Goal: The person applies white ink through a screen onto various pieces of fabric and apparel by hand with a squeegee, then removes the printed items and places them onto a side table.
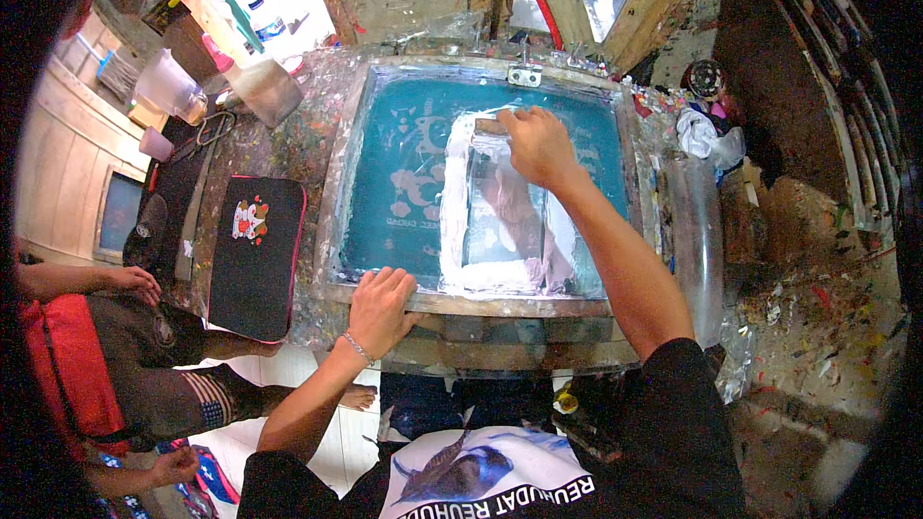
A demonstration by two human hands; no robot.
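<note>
Gripping the squeegee [490, 126], the right hand [540, 146] is closed around it on the far part of the screen [385, 202]. White ink [456, 194] streaks the mesh nearby. The left hand [383, 311], fingers half curled, touches the frame's [481, 306] near edge; whether it grips, I cannot tell. A black panel [255, 274] lies left.

A paint-crusted bench [279, 149] and framed mesh screen [413, 192] mark a printing workshop.
</note>
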